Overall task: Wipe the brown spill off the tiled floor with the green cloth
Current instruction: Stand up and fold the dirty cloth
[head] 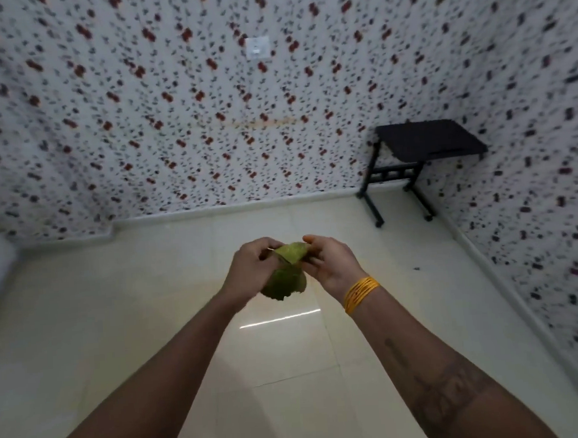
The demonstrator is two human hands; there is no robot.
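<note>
The green cloth [288,272] is bunched up in the air at the middle of the view, held between both hands well above the cream tiled floor [118,330]. My left hand [253,266] grips its left side with curled fingers. My right hand [330,260], with yellow bangles at the wrist, pinches its upper right corner. A faint brownish tint on the tiles shows just below and beside the cloth, partly hidden by my hands. The picture is blurred.
A small black table on wheels [422,156] stands in the far right corner. Speckled patterned walls [173,124] close the floor at the back and right. A small dark speck [416,268] lies on the tiles to the right. A wall socket [257,47] sits high up.
</note>
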